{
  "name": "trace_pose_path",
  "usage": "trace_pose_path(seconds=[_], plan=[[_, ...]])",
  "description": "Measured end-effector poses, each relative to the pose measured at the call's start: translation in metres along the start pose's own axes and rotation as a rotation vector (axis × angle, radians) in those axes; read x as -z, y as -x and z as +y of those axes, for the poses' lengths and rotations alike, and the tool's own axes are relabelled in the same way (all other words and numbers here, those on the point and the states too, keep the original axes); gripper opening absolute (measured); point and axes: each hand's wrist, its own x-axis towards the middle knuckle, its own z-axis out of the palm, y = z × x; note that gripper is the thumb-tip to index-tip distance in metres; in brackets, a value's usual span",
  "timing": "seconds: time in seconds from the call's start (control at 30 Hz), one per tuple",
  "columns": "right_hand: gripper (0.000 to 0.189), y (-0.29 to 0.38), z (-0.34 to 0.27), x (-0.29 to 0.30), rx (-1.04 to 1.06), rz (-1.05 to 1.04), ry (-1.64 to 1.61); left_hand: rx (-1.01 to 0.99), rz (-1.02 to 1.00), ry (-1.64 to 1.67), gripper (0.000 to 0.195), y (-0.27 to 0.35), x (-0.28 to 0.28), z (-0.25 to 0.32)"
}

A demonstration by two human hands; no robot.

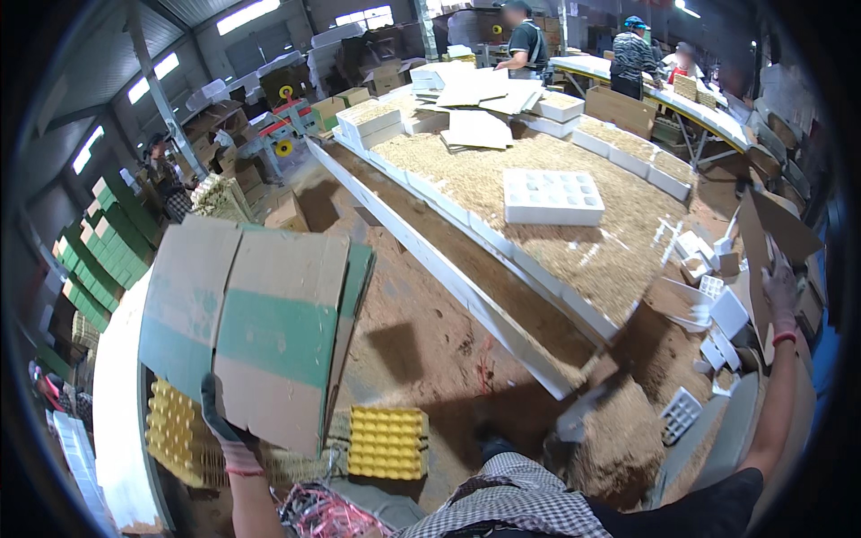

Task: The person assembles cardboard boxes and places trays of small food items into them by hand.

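My gloved left hand (232, 427) grips the lower edge of some flattened green-and-brown cardboard cartons (276, 323), tilted up at the left. Far out to the right, my gloved right hand (780, 289) lies against a brown cardboard panel (753, 262), fingers extended. Whether they close around the panel is hidden. Below the cartons stands a stack of yellow egg trays (171, 430), partly covered by them. Another bright yellow egg tray (387, 442) tops a stack nearer my legs.
A long white foam-walled trough (444, 269) crosses ahead, beside a bed of sawdust-like material (457, 181) bearing a white foam tray (553, 195). Foam scraps (730, 313) and a filled sack (612, 430) lie right. Several people work farther back; a carton-sealing machine (286, 128) stands left.
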Motion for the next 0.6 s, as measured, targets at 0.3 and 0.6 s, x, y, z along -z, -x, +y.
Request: trace_pose_path(seconds=[0.3, 0.6], plan=[[0.034, -0.230, -0.373, -0.111, 0.167, -0.224, -0.359, 0.030, 0.167, 0.064, 0.057, -0.082, 0.025, -0.066], [0.031, -0.349, -0.580, -0.166, 0.531, -0.154, -0.497, -0.008, 0.100, 0.111, 0.059, -0.220, 0.084, -0.123]])
